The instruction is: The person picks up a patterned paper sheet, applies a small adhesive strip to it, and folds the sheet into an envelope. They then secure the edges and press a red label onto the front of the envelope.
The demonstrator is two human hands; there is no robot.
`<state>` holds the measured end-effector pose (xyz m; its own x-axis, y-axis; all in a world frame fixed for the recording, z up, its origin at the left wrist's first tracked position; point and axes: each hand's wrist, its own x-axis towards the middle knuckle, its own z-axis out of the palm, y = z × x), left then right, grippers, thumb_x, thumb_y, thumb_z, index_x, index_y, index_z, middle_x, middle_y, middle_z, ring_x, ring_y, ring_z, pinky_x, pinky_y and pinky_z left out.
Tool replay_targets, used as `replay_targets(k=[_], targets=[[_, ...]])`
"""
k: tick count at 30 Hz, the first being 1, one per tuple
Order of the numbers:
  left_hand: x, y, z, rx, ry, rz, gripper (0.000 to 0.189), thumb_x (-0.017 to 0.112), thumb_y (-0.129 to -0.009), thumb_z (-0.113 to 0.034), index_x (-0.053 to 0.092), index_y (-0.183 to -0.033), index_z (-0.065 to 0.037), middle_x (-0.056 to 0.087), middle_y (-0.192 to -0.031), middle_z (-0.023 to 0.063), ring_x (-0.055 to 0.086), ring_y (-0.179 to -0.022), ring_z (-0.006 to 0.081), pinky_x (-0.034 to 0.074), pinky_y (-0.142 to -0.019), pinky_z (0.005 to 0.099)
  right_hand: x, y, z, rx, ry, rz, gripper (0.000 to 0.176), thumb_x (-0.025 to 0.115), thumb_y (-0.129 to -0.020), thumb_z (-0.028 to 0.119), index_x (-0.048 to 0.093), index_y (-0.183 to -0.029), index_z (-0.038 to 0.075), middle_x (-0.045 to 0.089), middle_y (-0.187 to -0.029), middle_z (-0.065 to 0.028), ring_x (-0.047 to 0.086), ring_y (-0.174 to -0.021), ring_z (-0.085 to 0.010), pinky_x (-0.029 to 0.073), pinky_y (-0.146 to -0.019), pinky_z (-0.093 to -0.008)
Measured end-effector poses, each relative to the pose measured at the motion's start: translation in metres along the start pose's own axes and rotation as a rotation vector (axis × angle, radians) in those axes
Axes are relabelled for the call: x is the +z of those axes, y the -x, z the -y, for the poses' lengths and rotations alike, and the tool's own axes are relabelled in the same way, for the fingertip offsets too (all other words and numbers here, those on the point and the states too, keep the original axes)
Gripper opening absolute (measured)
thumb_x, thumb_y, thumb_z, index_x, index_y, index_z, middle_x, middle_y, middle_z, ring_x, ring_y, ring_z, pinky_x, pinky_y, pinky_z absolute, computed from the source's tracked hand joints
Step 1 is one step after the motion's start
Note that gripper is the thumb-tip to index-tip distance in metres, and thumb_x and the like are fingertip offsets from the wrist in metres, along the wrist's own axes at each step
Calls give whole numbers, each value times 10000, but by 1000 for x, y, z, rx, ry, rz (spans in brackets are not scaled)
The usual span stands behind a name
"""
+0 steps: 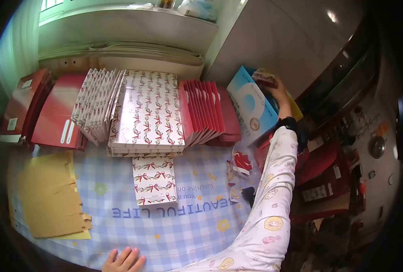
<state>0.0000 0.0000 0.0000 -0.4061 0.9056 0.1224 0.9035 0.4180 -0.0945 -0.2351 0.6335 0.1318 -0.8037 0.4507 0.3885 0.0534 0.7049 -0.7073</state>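
Note:
My right hand (281, 93) reaches over the blue box (251, 106) at the right end of the table. Its fingers close on a small patterned packet (265, 78) with a dark red side, above the box's opening; the fingertips are partly hidden. My left hand (125, 260) lies at the table's front edge, fingers spread and holding nothing. Ahead of it, a flat wreath-patterned piece (154, 181) lies on the checked tablecloth (115, 181). Its far end meets a stack of larger wreath-patterned pieces (148, 106).
Folded patterned pieces (95, 104) and red ones (201, 109) stand fanned beside the stack. Red folders (58, 113) are at the left. Torn brown cardboard (49, 195) lies at front left. Near my right forearm are a clear bag with a red piece (242, 163) and scattered scraps.

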Motion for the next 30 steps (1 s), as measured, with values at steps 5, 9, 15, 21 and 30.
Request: replay_targets(k=[5, 9, 15, 21, 30], targets=[[-5, -6, -3, -143, 384, 11, 419, 493, -710, -212, 469, -1115, -106, 418, -1194, 111, 384, -1112, 249, 292, -885, 431, 7, -6, -25, -17, 237, -220, 622, 666, -595, 63, 371, -1143, 45, 468, -1103, -159, 472, -1009, -288, 401, -830, -338], [-4, -6, -3, -116, 330, -16, 387, 465, -725, -172, 477, -1105, -100, 430, -1182, 112, 398, -1100, 252, 299, -877, 427, 12, 15, 22, -60, 605, -290, 602, 634, -612, 39, 374, -1151, 91, 433, -1126, -159, 480, -982, -312, 417, -804, -345], [-6, -8, -5, -140, 351, -51, 394, 464, -712, -146, 476, -1101, -80, 432, -1176, 120, 405, -1092, 255, 306, -870, 431, 13, 44, 63, -7, 887, -228, 598, 562, -654, -13, 342, -1179, 170, 347, -1204, -149, 455, -1005, -325, 415, -788, -400], [0, -5, -7, -120, 244, -87, 418, 466, -701, -163, 467, -1109, -73, 423, -1181, 127, 393, -1100, 258, 305, -871, 436, 12, 23, 14, 219, 1016, -110, 708, 546, -689, 1, 190, -1266, 207, 385, -1194, -160, 454, -1029, -308, 392, -834, -399], [0, -3, -6, -78, 184, -60, 456, 466, -710, -209, 436, -1147, -85, 399, -1202, 140, 371, -1122, 270, 276, -898, 426, -15, 67, 116, 537, 1068, 144, 1079, 768, -506, 211, 40, -1300, 150, 451, -1142, -167, 451, -1050, -278, 383, -852, -380]])
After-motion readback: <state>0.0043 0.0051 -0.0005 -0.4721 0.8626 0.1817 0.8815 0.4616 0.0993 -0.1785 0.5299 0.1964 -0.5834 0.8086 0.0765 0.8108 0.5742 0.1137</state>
